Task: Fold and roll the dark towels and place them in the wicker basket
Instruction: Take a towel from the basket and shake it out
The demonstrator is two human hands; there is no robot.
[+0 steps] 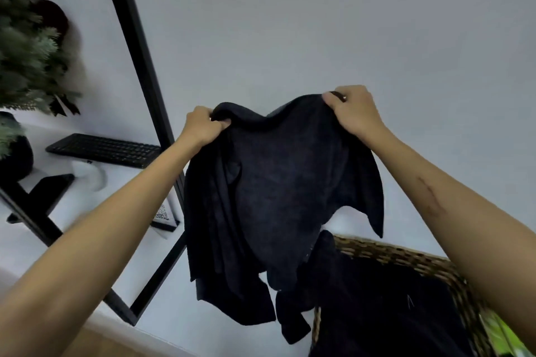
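A dark towel [278, 191] hangs in the air in front of the wall, unfolded and crumpled, its lower end trailing down to the wicker basket. My left hand [203, 124] grips its upper left corner. My right hand [355, 110] pinches the upper right corner, held a little higher. The wicker basket [406, 258] stands at the lower right, with more dark towels [385, 313] heaped inside it. The hanging towel hides the basket's left rim.
A black metal frame [136, 46] leans across the left of the view. Behind it a white desk [34, 240] carries a black keyboard [104, 151], a dark phone [50, 185] and a green plant [26, 46]. Plain wall fills the upper right.
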